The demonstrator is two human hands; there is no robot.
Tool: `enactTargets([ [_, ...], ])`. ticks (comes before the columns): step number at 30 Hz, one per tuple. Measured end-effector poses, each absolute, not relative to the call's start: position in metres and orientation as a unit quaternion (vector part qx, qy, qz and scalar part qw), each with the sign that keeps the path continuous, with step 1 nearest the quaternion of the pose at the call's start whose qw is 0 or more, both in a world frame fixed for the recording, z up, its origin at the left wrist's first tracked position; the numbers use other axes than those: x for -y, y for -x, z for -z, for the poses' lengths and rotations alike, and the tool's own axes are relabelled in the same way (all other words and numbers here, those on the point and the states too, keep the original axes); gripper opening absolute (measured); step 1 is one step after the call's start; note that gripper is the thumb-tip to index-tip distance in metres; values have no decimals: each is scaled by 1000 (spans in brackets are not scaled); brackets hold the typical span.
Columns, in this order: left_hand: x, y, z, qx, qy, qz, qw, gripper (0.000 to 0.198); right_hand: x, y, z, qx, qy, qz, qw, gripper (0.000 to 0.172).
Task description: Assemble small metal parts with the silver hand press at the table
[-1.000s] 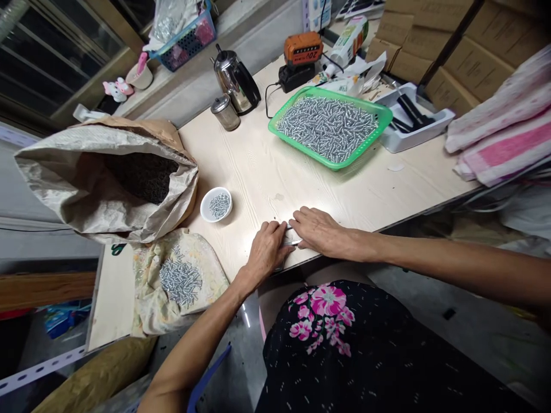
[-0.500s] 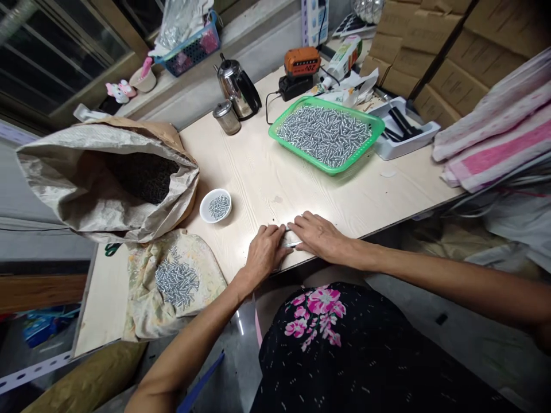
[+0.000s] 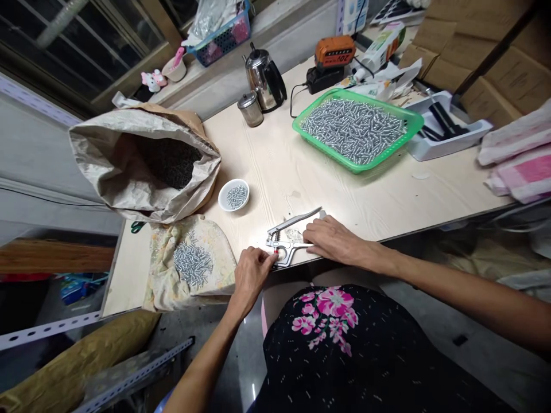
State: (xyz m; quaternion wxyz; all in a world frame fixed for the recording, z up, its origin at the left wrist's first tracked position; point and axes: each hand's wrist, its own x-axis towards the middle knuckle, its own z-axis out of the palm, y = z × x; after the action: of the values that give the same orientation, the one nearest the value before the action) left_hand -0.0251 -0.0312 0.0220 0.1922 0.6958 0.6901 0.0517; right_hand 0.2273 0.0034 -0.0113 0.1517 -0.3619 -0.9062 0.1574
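Observation:
Silver spring-handled pliers (image 3: 295, 246) lie at the table's front edge, their handles spread and a coil spring and small red part showing at the head. My right hand (image 3: 333, 238) is closed around the lower handle, with the upper handle standing apart from it. Beside the head, my left hand (image 3: 252, 272) has thumb and forefinger pinched together at the jaw; whatever is between them is too small to make out. A white bowl (image 3: 235, 198) with small metal pieces stands behind my left hand. To the left, a patterned cloth (image 3: 221, 272) bears a heap of metal pieces (image 3: 193, 264).
A green basket (image 3: 359, 167) full of metal pieces stands at the back, beside a grey tray (image 3: 430, 150). An open sack (image 3: 97, 152) with dark contents occupies the left. A kettle (image 3: 264, 80), metal canister (image 3: 251, 110) and orange battery (image 3: 334, 53) stand along the wall.
My hands have moved apart, the left one toward the pliers' head. The handles, mostly covered by my hands before, now show spread open. The camera view has shifted left.

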Motion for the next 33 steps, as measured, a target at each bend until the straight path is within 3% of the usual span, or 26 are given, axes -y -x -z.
enactTargets([
  [7, 10, 22, -18, -720, -625, -13, 301, 31, -12, -218, 10, 902, 378, -99, 181, 19],
  [18, 8, 24, -20, -592, -793, -10, 146, 20, -13, -215, 21, 887, 412, -69, 198, 14],
  [25, -12, 42, -41, -671, -665, -138, 297, 19, -9, -216, 28, 871, 430, -55, 231, 18],
  [29, -45, 58, -80, -682, -653, -268, 193, 24, -7, -214, 33, 864, 436, -57, 245, 16],
  [33, -68, 91, -110, -670, -679, -299, 31, 29, -5, -214, 34, 863, 437, -61, 246, 16],
])
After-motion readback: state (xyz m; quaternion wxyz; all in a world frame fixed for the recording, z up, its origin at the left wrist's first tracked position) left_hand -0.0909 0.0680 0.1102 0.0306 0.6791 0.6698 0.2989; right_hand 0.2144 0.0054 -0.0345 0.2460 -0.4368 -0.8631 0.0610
